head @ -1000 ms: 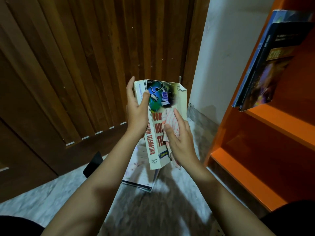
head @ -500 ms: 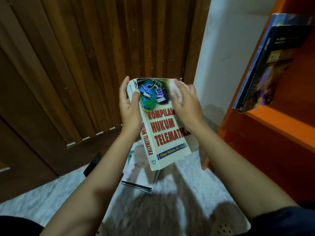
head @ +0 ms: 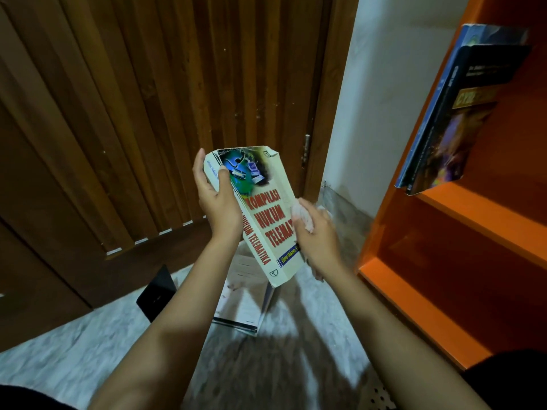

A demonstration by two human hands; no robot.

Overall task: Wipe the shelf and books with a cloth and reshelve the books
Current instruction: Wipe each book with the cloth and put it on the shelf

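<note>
Up close, left hand (head: 220,202) grips the book (head: 263,214) by its spine, thumb on the cover, book tilted in mid-air. Now right hand (head: 318,235), fingers curled, bunches the cloth (head: 302,216) against the cover's right edge. Below, a second book (head: 245,297) on the floor, mostly hidden. Beyond, the orange shelf (head: 444,291), cut off at right, with leaning books (head: 453,119), titles unreadable.

This looks like a corner of a room in a home, set up for reading or study. A tall door of dark vertical wooden slats (head: 177,99) hangs on a small metal hinge (head: 307,149) beside a plain white plastered wall (head: 384,99). The floor (head: 74,359) is pale veined stone or tile, with a matching skirting strip (head: 346,202) at the wall's foot. A bright orange shelf unit (head: 473,208) holds two leaning books (head: 461,113), and another book (head: 245,303) lies on the floor
</note>
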